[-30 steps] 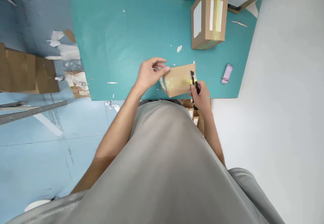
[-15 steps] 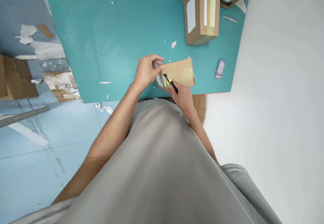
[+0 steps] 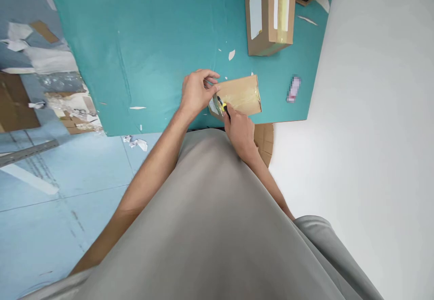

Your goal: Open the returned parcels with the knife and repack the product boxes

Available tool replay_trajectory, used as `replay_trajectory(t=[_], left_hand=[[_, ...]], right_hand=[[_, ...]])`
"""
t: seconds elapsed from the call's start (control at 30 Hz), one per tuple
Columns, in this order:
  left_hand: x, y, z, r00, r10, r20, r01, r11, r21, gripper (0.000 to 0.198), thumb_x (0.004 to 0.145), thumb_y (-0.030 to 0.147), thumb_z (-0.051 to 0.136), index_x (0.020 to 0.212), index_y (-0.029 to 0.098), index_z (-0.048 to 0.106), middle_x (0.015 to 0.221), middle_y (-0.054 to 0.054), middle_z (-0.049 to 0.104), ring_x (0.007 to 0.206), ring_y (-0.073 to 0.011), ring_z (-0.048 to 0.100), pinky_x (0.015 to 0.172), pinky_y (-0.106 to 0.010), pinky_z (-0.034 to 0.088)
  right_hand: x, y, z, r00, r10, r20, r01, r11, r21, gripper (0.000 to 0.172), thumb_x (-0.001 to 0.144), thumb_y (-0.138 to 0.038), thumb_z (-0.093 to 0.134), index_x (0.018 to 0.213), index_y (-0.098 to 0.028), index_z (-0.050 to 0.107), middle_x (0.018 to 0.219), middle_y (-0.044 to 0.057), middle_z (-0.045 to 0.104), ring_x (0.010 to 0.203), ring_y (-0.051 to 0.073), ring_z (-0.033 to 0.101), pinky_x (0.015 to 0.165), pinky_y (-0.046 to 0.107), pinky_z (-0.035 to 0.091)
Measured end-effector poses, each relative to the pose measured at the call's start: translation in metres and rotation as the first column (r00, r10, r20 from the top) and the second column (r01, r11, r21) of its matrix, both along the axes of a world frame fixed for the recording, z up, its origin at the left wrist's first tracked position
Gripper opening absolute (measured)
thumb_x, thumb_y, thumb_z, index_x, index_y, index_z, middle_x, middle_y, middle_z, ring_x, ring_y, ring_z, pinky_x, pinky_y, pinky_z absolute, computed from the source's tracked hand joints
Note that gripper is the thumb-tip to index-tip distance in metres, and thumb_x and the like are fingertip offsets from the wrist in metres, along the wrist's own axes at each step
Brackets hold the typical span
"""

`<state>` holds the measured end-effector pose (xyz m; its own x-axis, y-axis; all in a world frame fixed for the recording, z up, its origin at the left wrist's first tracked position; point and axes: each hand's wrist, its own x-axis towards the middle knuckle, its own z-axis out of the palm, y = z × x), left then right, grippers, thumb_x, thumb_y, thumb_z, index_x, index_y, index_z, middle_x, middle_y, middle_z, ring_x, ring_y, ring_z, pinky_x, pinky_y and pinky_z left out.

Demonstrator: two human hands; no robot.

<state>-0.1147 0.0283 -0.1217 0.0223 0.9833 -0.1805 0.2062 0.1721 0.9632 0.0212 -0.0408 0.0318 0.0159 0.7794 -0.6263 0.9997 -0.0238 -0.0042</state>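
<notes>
A small cardboard box with clear tape on it lies at the front edge of the teal table. At its left end, my left hand is closed on the upper corner, thumb on top and fingers curled at the far side. My right hand grips a black and yellow box cutter from the near side. The cutter's blade end points up and left, at the taped left end of the box close to my left thumb. Part of a white label shows on that end.
A taller taped cardboard box with white labels stands at the back right. A blurred pinkish item lies near the table's right edge. Paper scraps dot the table. Cardboard and plastic waste sits on the floor at left.
My right hand has shifted slightly left and toward me, turning the box cutter to a steeper angle. My left hand stays at the box corner. The whole view has shifted a little.
</notes>
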Motion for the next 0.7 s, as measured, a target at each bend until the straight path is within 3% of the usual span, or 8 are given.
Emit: replay_trajectory(t=[0.13,0.3,0.53,0.7], left_hand=[[0.003,-0.004,0.011,0.999,0.018,-0.029,-0.019,0.998,-0.057,0.033,0.093,0.035,0.082,0.124,0.025,0.079,0.111,-0.005,0.084,0.103,-0.0250,0.080,0.101,-0.040,0.066],[0.003,-0.005,0.011,0.998,0.051,-0.030,-0.053,0.997,-0.057,0.034,0.092,0.038,0.084,0.125,0.030,0.079,0.111,-0.004,0.085,0.100,-0.0260,0.080,0.102,-0.044,0.067],[0.001,-0.005,0.008,0.998,0.057,0.003,-0.057,0.995,-0.087,0.033,0.095,0.042,0.083,0.123,0.025,0.079,0.113,-0.008,0.085,0.104,-0.0245,0.081,0.100,-0.041,0.068],[0.000,-0.007,0.009,0.996,0.082,0.031,-0.079,0.993,-0.093,0.029,0.093,0.039,0.086,0.117,0.025,0.079,0.110,-0.007,0.086,0.107,-0.0255,0.083,0.096,-0.036,0.069]], right_hand=[[0.000,-0.010,0.011,0.997,0.004,0.075,0.004,0.995,-0.099,0.056,0.125,-0.033,0.029,0.176,-0.021,0.048,0.131,0.019,0.084,0.115,0.033,0.081,0.098,0.042,0.060],[0.009,-0.029,0.016,0.996,0.015,0.088,0.000,0.985,-0.170,0.055,0.123,-0.028,0.032,0.175,-0.021,0.049,0.140,0.019,0.082,0.118,0.032,0.081,0.094,0.041,0.061],[0.031,-0.027,0.025,0.998,0.001,-0.061,-0.007,0.995,-0.099,0.052,0.125,-0.037,0.034,0.171,-0.028,0.057,0.134,0.011,0.086,0.116,0.030,0.080,0.090,0.033,0.055],[0.036,-0.010,0.011,0.988,0.044,-0.151,-0.048,0.999,-0.025,0.055,0.125,-0.036,0.033,0.175,-0.029,0.054,0.144,0.011,0.082,0.121,0.031,0.079,0.095,0.035,0.055]])
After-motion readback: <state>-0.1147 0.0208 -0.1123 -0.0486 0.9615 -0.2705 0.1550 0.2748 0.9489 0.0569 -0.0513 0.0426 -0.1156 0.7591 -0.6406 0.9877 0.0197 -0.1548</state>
